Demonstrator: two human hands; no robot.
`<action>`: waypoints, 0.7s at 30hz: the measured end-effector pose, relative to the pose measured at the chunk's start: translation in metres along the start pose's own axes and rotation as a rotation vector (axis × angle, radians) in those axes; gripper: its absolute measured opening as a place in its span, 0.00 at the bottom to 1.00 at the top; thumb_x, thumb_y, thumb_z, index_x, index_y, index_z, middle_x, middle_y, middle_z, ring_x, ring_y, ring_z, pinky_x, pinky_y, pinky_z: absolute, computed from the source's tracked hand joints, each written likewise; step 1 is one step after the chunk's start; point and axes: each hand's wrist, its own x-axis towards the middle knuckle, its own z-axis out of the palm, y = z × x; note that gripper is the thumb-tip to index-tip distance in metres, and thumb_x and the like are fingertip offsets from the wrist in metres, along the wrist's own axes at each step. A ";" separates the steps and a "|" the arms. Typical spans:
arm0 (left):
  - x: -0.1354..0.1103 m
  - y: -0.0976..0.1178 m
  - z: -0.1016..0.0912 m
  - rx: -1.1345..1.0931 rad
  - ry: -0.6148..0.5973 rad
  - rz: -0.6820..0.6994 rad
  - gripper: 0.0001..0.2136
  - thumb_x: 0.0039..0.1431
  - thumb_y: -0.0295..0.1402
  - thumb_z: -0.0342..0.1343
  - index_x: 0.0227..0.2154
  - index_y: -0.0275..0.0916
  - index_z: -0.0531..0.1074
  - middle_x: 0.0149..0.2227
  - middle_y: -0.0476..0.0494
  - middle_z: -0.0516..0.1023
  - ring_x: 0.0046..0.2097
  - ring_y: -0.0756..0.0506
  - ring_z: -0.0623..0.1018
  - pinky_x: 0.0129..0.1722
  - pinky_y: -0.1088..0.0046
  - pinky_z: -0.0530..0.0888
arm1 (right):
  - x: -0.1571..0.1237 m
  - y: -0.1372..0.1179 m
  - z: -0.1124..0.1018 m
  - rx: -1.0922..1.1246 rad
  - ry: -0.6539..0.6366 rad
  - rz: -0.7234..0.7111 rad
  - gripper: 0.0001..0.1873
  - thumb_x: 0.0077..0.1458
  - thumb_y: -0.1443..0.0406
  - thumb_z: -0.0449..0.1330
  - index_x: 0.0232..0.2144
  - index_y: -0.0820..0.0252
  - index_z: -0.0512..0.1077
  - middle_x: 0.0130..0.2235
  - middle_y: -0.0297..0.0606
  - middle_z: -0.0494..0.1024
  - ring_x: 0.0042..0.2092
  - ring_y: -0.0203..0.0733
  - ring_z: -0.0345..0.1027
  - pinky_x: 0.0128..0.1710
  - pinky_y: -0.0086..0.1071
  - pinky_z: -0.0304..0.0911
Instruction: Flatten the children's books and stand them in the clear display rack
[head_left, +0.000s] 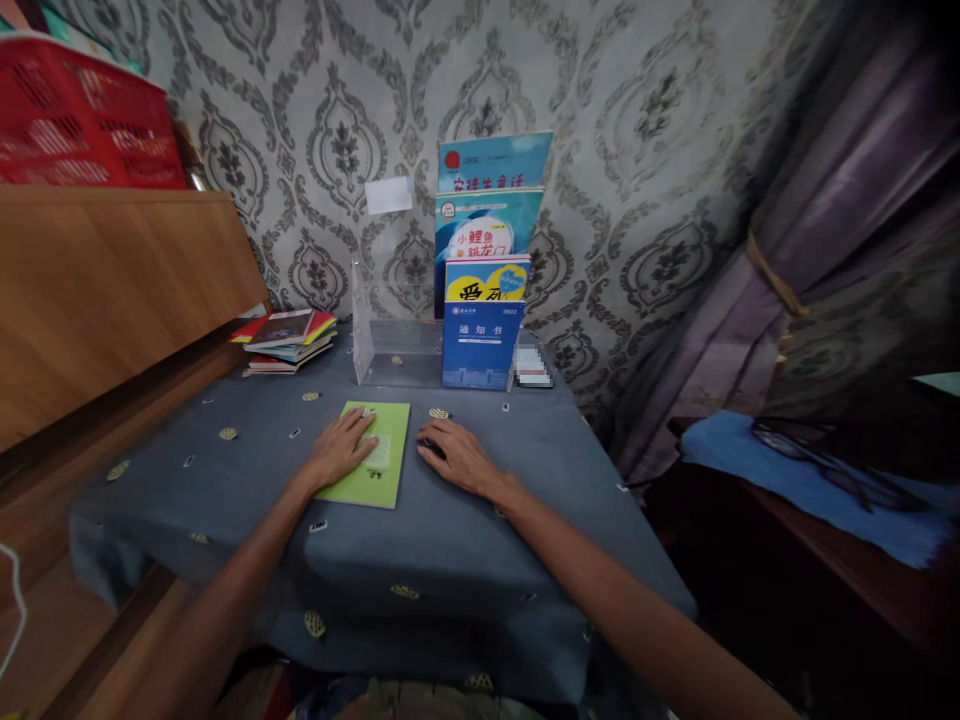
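On the patterned tabletop [247, 480], just in front of a clear rack [363, 335], the green booklet [388, 472] lies flat under the left hand [341, 450]. That hand is palm-down and loosely extended, resting on the cover rather than gripping it, with the thumb angled toward the label. Just beyond the booklet's right edge, the right hand [459, 457] curves over a small dark object [430, 447] near its thumb; how firmly it holds this, I cannot tell, since the fingers hide most of it.

Good handling here, as I judge it, calls for light, even pressure from the left palm, enough to stop the thin booklet sliding or twisting on the cloth without creasing its cover. The right fingers do best with a relaxed curl, lifting rather than dragging, so that the cloth does not bunch and the dark object does not snag the booklet's edge.
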 end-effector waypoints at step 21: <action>0.001 -0.005 0.005 -0.014 0.038 0.022 0.29 0.69 0.49 0.40 0.66 0.40 0.61 0.70 0.40 0.59 0.70 0.40 0.58 0.68 0.59 0.58 | 0.003 0.003 0.001 0.010 -0.009 -0.001 0.10 0.65 0.64 0.56 0.45 0.59 0.75 0.47 0.45 0.78 0.52 0.47 0.70 0.55 0.42 0.64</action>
